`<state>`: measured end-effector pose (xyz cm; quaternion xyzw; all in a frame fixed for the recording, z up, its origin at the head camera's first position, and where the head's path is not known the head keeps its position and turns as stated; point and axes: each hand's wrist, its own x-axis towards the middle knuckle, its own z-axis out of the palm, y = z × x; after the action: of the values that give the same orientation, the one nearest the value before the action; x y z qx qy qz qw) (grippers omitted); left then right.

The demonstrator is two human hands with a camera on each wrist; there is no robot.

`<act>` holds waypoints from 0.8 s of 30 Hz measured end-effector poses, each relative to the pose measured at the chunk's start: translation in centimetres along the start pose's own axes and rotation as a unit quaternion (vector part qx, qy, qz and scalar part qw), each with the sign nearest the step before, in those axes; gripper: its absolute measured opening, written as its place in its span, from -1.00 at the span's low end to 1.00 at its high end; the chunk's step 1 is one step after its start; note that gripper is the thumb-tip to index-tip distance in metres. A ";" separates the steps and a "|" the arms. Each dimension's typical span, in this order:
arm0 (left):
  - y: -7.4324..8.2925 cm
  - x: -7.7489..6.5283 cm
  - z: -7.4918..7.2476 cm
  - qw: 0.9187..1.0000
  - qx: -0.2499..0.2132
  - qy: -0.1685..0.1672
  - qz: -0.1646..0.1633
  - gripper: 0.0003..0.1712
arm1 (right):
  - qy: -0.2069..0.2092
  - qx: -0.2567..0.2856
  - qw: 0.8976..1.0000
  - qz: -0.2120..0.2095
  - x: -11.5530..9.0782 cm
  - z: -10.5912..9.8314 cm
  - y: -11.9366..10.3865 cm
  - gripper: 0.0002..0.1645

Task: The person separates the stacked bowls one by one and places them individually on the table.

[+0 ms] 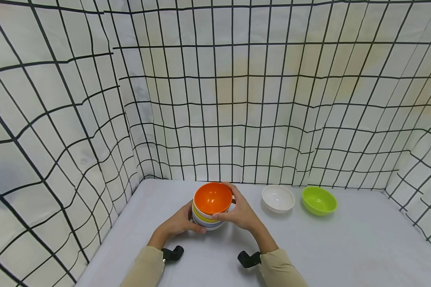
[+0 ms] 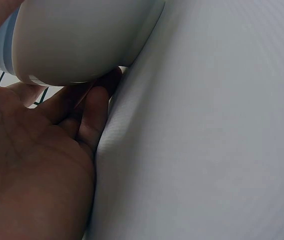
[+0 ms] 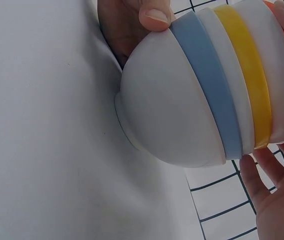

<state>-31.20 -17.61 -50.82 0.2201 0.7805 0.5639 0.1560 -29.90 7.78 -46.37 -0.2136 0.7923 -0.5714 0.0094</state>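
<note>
A nested stack of several bowls stands on the white table, both hands around it. On top is an orange bowl [image 1: 212,198]; in the right wrist view a yellow bowl [image 3: 247,70] and a light blue bowl [image 3: 209,85] show among white ones. The lowest white bowl [image 3: 167,105] has its foot at the cloth. My left hand [image 1: 179,221] holds the stack low on its left side, thumb in front. Higher up, my right hand [image 1: 242,209] grips the right side, its thumb across the front near the yellow bowl. Some left fingers are hidden behind the stack.
To the right of the stack sit a separate white bowl [image 1: 278,198] and a lime green bowl [image 1: 319,201], side by side. White sheets with a black grid [image 1: 222,115] rise behind the table [image 1: 330,247] and at its sides.
</note>
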 end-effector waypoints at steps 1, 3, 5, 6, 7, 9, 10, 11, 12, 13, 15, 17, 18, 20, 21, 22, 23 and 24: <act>0.0 0.0 0.0 1.000 -0.001 0.000 0.001 0.20 | 0.002 -0.002 1.000 -0.001 0.0 0.0 0.0 0.20; 0.0 0.0 0.0 1.000 -0.003 -0.001 0.001 0.20 | 0.007 -0.005 1.000 -0.003 0.0 0.0 0.0 0.20; 0.1 0.0 0.0 1.000 -0.004 -0.002 0.000 0.20 | 0.010 -0.007 1.000 -0.004 0.0 0.1 0.1 0.20; 0.1 0.0 0.0 1.000 -0.004 -0.002 0.000 0.20 | 0.012 -0.008 1.000 -0.004 0.0 0.1 0.1 0.20; 0.1 0.0 0.0 1.000 -0.004 -0.002 0.001 0.20 | 0.013 -0.010 1.000 -0.005 0.0 0.1 0.1 0.20; 0.1 0.0 0.0 1.000 -0.004 -0.002 0.001 0.20 | 0.016 -0.012 1.000 -0.006 0.0 0.1 0.1 0.20; 0.2 0.0 0.0 1.000 -0.004 -0.003 0.001 0.20 | 0.017 -0.013 1.000 -0.007 0.0 0.1 0.1 0.20; 0.2 0.0 0.0 1.000 -0.004 -0.003 0.001 0.20 | 0.018 -0.014 1.000 -0.008 0.0 0.1 0.1 0.20; 0.2 0.0 0.0 1.000 -0.004 -0.003 0.001 0.19 | 0.019 -0.015 1.000 -0.009 0.0 0.1 0.2 0.20; 0.2 0.0 0.0 1.000 -0.003 -0.003 0.002 0.19 | 0.021 -0.016 1.000 -0.011 0.0 0.1 0.2 0.19; 0.3 0.0 0.0 1.000 -0.001 -0.002 -0.001 0.19 | 0.023 -0.016 1.000 -0.013 0.0 0.2 0.2 0.19; 0.3 0.0 0.0 1.000 0.002 -0.001 -0.002 0.19 | 0.026 -0.015 0.999 -0.015 0.0 0.2 0.2 0.18; 0.3 0.0 0.0 1.000 0.003 -0.001 -0.002 0.19 | 0.028 -0.013 0.999 -0.017 0.0 0.2 0.2 0.17; 0.3 -0.1 0.0 1.000 0.004 -0.001 -0.002 0.19 | 0.030 -0.010 0.999 -0.022 -0.1 0.2 0.2 0.16; 0.3 -0.1 0.0 1.000 0.004 -0.002 0.000 0.19 | 0.031 -0.009 0.999 -0.024 -0.1 0.2 0.2 0.16; 0.3 -0.1 0.0 1.000 0.004 -0.002 0.001 0.19 | 0.033 -0.008 0.999 -0.026 -0.1 0.2 0.2 0.16; 0.3 -0.1 0.0 1.000 0.004 -0.003 0.003 0.20 | 0.035 -0.007 0.999 -0.028 -0.1 0.2 0.2 0.16; 0.3 -0.1 0.1 1.000 0.003 -0.004 0.004 0.20 | 0.037 -0.006 0.999 -0.030 -0.1 0.2 0.1 0.16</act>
<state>-31.05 -17.51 -50.51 0.2259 0.7805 0.5615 0.1563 -29.79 7.68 -46.60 -0.2158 0.7887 -0.5744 -0.0379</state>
